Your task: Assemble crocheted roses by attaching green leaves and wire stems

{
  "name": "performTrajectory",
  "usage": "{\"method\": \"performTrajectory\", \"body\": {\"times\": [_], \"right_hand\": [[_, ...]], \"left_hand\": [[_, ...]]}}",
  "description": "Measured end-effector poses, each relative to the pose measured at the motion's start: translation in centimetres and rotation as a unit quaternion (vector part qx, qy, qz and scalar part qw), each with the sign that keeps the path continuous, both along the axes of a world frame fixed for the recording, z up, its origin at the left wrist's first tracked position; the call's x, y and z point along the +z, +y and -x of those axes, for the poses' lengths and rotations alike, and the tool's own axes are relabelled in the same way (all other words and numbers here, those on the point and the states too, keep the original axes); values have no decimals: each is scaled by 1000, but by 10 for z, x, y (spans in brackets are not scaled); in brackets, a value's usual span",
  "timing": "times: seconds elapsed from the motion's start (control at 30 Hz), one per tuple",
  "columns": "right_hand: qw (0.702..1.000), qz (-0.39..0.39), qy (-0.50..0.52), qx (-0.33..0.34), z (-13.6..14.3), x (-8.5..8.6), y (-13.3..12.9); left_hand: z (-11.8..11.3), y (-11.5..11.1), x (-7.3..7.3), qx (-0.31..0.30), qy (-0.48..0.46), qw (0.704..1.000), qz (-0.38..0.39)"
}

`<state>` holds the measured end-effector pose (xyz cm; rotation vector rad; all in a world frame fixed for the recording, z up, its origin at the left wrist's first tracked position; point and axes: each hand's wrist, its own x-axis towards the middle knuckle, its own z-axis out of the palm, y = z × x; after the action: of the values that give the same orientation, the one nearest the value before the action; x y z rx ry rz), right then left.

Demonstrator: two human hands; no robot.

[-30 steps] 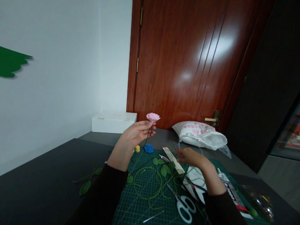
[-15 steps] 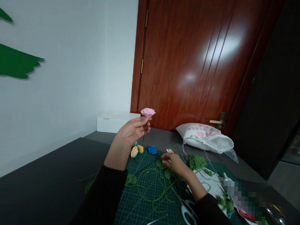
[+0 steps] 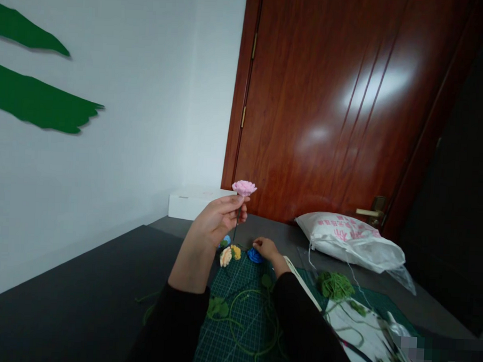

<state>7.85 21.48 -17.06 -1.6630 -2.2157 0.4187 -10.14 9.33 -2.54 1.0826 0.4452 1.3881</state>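
Observation:
My left hand [image 3: 223, 217] is raised, its fingers closed on the thin dark stem of a pink crocheted flower [image 3: 244, 188] just below the bloom. The flower stands upright. My right hand [image 3: 266, 248] is at a blue rose-like flower [image 3: 255, 256] by the far part of the green cutting mat [image 3: 231, 287]. Its fingers are pinched together over that flower, and whether they grip something cannot be seen. Near it lie a cream flower [image 3: 225, 256], a yellow flower [image 3: 235, 252] and a light blue flower [image 3: 225, 241].
Green yarn strands and leaves [image 3: 218, 308] lie on the mat. To the right are a ball of green yarn [image 3: 336, 285] and a white sheet [image 3: 358, 333]. A white printed bag [image 3: 351, 239] and a white box [image 3: 196, 201] stand farther back, before a wooden door [image 3: 308, 125].
My right hand has moved away from the green leaves, forward and left to the blue flower. My left hand still holds the pink flower up. The camera view has turned left.

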Motion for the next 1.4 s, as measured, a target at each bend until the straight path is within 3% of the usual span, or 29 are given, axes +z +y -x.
{"method": "performTrajectory", "body": {"times": [0.1, 0.23, 0.37, 0.5, 0.63, 0.8, 0.93, 1.07, 1.2, 1.4], "right_hand": [[1000, 25, -3, 6, 4, -7, 4], [999, 52, -9, 12, -11, -12, 5], [999, 48, -19, -1, -27, -11, 0], [1000, 17, -15, 3, -18, -4, -11], [996, 0, 15, 86, 10, 4, -44], [976, -8, 55, 211, 44, -3, -117], [978, -23, 77, 191, 64, -19, -152], [978, -42, 144, 142, 69, -26, -148], [958, -50, 262, 106, 53, -9, -131], [897, -49, 425, 114, 9, 50, -139]], "left_hand": [[5, 2, 0, 1, -11, 1000, 19], [17, 3, 2, 15, -18, 1000, 17], [25, 0, 4, 47, -25, 999, -8], [30, -8, 8, 61, -19, 997, -31], [36, -21, 13, 39, 1, 998, -58], [40, -28, 16, 53, 21, 995, -86], [33, -26, 14, 62, 14, 995, -83], [23, -26, 12, 53, 23, 995, -85], [22, -28, 12, 32, 40, 994, -94], [8, -23, 7, -4, 38, 997, -63]]}}
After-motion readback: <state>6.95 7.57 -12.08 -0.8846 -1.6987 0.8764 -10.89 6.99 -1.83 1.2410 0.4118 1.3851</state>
